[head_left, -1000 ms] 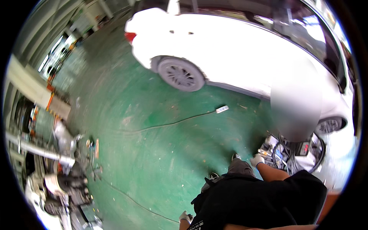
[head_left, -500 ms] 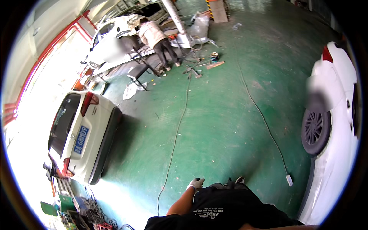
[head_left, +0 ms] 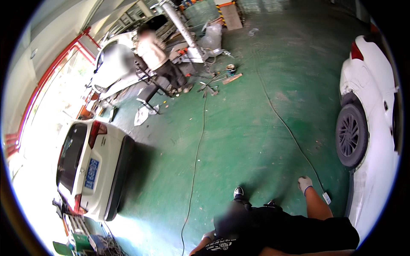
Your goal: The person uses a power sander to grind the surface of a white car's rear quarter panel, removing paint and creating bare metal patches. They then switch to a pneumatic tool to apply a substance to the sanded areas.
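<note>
My right hand (head_left: 305,183), in a pale glove, hangs at my right side with fingers curled; anything inside is hidden. It appears over the green floor (head_left: 230,136), nearest in view to a white power strip (head_left: 326,197) on a long cable. My left hand (head_left: 208,236), also gloved, is mostly hidden beside my black shirt, its fingers unclear. A white car (head_left: 367,81) with dark wheel (head_left: 351,135) stands along my right; a white hatchback (head_left: 89,168) with red tail lights is at my left.
A co-worker (head_left: 153,55) stands by another white car (head_left: 110,68) near a black chair (head_left: 147,91) and lift post (head_left: 183,32). Tools (head_left: 209,88), a can (head_left: 230,69) and cables lie on the floor. Equipment and coiled hoses (head_left: 112,246) sit lower left.
My view has swung left from the white car to face down the workshop. Since half a second ago, my right hand has come out from behind my body; my left has moved back. The co-worker has straightened somewhat.
</note>
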`<state>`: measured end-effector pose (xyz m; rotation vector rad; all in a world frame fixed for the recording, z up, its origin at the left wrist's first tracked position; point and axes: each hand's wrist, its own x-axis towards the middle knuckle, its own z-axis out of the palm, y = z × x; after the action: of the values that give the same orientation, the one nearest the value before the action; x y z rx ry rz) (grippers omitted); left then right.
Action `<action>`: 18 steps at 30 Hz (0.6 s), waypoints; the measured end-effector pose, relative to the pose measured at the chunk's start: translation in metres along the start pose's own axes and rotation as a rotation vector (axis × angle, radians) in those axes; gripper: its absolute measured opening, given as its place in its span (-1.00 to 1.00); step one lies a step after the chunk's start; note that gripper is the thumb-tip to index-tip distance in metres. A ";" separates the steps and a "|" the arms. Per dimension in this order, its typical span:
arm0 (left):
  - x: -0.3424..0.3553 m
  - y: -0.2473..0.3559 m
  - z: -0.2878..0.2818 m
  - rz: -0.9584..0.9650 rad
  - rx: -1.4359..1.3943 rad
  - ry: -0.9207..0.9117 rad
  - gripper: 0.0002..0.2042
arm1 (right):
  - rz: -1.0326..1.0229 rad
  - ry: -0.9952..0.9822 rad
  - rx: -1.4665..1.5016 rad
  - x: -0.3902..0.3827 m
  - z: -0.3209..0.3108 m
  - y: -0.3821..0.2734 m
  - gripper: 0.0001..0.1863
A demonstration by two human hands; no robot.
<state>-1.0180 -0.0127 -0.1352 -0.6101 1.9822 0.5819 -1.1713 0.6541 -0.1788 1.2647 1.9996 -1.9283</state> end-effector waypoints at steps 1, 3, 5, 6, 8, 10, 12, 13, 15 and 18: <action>0.010 0.006 -0.002 0.049 0.116 -0.018 -0.57 | 0.041 -0.016 -0.062 -0.014 0.004 0.005 -0.86; 0.036 0.023 -0.016 0.167 0.305 -0.028 -0.57 | 0.117 -0.046 -0.166 -0.036 0.008 0.026 -0.83; 0.064 0.042 -0.042 0.319 0.540 -0.020 -0.56 | -0.151 -0.238 -0.821 -0.063 -0.004 0.068 -0.81; 0.079 0.054 -0.059 0.404 0.662 -0.001 -0.55 | -0.288 -0.347 -1.148 -0.078 -0.010 0.092 -0.79; 0.105 0.080 -0.099 0.499 0.768 0.054 -0.54 | -0.347 -0.509 -1.470 -0.102 -0.014 0.136 -0.77; 0.130 0.110 -0.140 0.203 0.105 -0.037 -0.56 | -0.247 -0.573 -1.491 -0.127 -0.014 0.170 -0.76; 0.151 0.141 -0.180 -0.027 -0.608 0.026 -0.58 | -0.191 -0.542 -1.504 -0.146 -0.005 0.188 -0.75; 0.162 0.156 -0.202 -0.004 -0.671 0.035 -0.57 | -0.158 -0.494 -1.482 -0.156 0.003 0.192 -0.76; 0.183 0.184 -0.245 -0.002 -0.658 0.016 -0.64 | -0.085 -0.394 -1.433 -0.169 0.022 0.189 -0.78; 0.208 0.226 -0.300 0.102 -0.661 0.057 -0.58 | 0.148 -0.209 -1.146 -0.178 0.053 0.165 -0.82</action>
<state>-1.4444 -0.0642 -0.1545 -0.9285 1.8648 1.3172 -0.9809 0.4993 -0.2162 0.7802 2.1881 -0.5371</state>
